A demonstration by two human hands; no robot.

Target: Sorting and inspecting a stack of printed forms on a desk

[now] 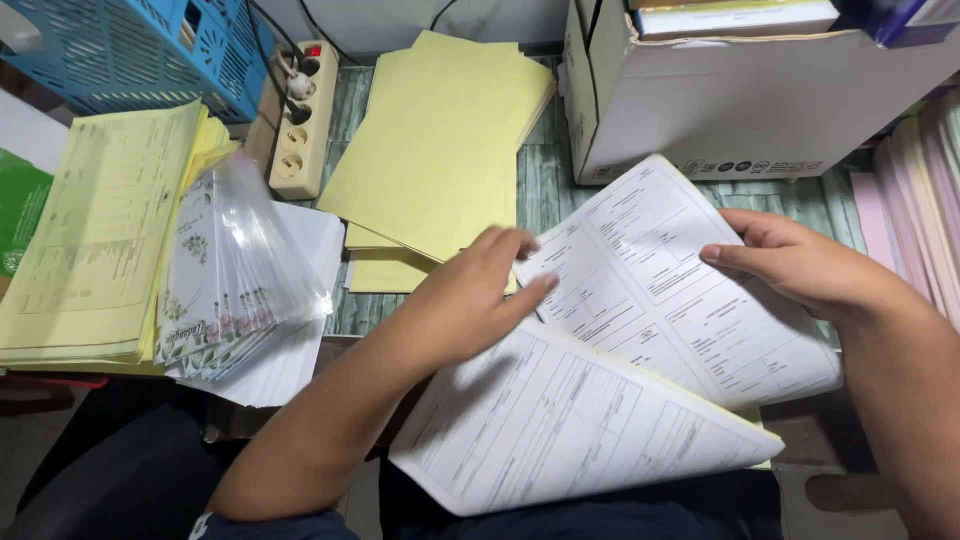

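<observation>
Head view: printed white forms point(640, 330) lie at lower centre of the frame, across the person's lap. Left hand point(470, 300), fingers together and flat, presses on the lower sheet point(560, 420); right hand point(800, 262) pinches the lifted upper sheet point(680, 290) at its right edge, thumb over fingers. Likely risks: the curled lower sheet could slip off the lap, or the pinched edge could crease.

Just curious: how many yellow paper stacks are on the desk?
2: one stack in the middle beside the power strip, another at the left edge. More may be hidden.
</observation>
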